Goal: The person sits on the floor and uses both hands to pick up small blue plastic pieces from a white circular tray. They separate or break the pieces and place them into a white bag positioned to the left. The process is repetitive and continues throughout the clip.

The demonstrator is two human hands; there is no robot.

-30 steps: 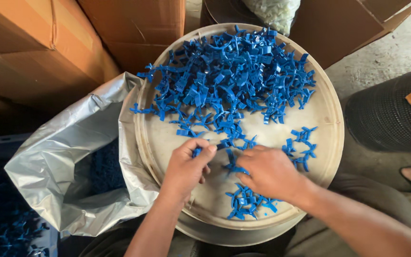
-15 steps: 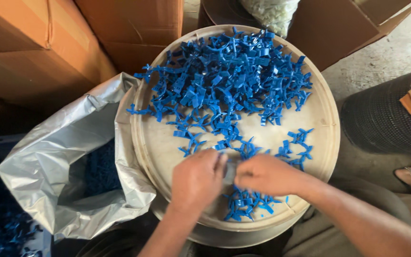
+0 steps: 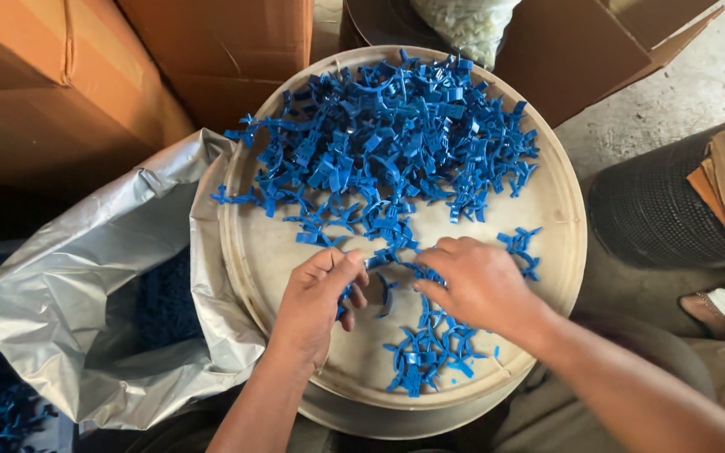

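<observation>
A round cream tray (image 3: pixel 547 201) holds a big heap of small blue plastic pieces (image 3: pixel 379 151) on its far half. A smaller cluster of joined blue pieces (image 3: pixel 430 352) lies near the front rim. My left hand (image 3: pixel 316 302) rests on the tray with its fingers curled over a few blue pieces. My right hand (image 3: pixel 480 281) lies beside it, fingers pressed down on other blue pieces in the middle of the tray. A few more blue pieces (image 3: pixel 522 243) sit just right of my right hand.
A silver plastic bag (image 3: pixel 86 294) with blue pieces inside gapes open at the tray's left. Brown cardboard boxes (image 3: pixel 60 84) stand behind it and another box (image 3: pixel 597 50) at the back right. A dark ribbed container (image 3: pixel 656 210) stands on the right.
My hands were pressed together over the pieces half a second ago; now they have drawn apart, the left slightly lower left, the right to the right.
</observation>
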